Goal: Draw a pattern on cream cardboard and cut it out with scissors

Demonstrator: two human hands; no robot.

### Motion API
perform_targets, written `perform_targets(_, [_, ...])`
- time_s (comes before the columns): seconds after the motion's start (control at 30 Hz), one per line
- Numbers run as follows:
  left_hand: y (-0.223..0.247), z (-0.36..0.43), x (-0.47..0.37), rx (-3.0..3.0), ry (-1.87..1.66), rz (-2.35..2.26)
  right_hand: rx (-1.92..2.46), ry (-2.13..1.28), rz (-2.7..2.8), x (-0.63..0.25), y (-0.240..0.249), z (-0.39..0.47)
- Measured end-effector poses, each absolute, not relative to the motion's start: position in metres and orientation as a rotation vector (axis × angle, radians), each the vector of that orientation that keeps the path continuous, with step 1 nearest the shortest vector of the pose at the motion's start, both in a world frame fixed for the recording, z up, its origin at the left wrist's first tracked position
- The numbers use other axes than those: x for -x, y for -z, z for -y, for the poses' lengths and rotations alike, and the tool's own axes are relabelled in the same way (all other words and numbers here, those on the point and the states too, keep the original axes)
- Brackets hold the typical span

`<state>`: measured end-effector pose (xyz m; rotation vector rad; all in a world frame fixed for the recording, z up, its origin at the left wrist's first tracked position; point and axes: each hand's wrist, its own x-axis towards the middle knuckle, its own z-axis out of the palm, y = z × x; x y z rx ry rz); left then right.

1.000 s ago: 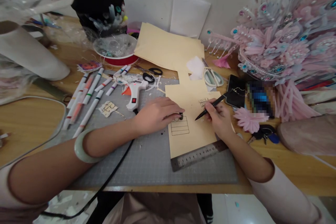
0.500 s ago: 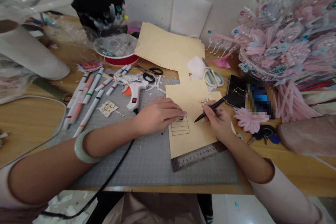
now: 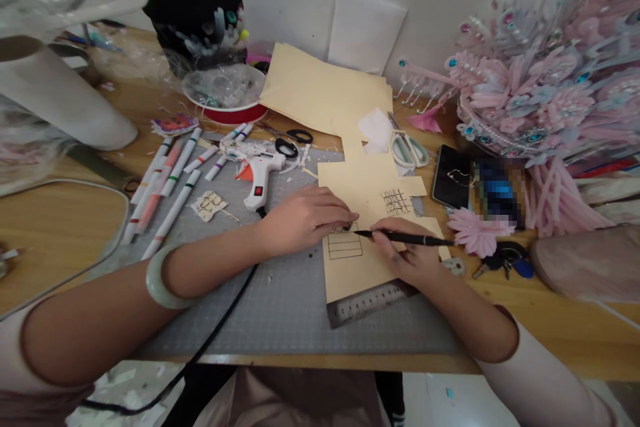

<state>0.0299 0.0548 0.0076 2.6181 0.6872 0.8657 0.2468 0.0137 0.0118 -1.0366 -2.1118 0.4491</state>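
My right hand (image 3: 407,252) is closed around a black pen (image 3: 413,238), which points left with its tip beside a ruled grid (image 3: 345,246) drawn on a yellowish card sheet (image 3: 370,273). My left hand (image 3: 310,219) rests flat on the card's left edge, fingers stretched out, fingertips over the grid's upper part; the thumb is mostly hidden. A patch of black scale-like loops (image 3: 395,201) is drawn further up on the card. Under its lower edge sticks out a metal ruler (image 3: 367,305), partly covered by my right hand.
A white glue gun (image 3: 259,180), black-handled scissors (image 3: 287,147) and several markers (image 3: 173,217) lie left on the grey cutting mat (image 3: 270,320). Pale-handled scissors (image 3: 410,150), a phone (image 3: 451,177), keys (image 3: 505,257) and a pink beaded headdress (image 3: 540,93) are at right.
My right hand has moved slightly left and down, swinging the pen flatter so its tip reaches the grid. The loop pattern is now uncovered. My left hand stays on the card.
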Motion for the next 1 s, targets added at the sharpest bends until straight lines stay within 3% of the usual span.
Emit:
perform_targets(0.4, [-0.0073,-0.0541,-0.0306,-2.808,-0.812,-0.636,0.653,-0.012,2.477,-0.2396,-0.0126,-0.0144])
perform_targets(1.0, [-0.0047,-0.0535,-0.0320,-2.813,-0.896,-0.630,0.614,0.037,2.519,-0.2385,-0.0109,-0.0143])
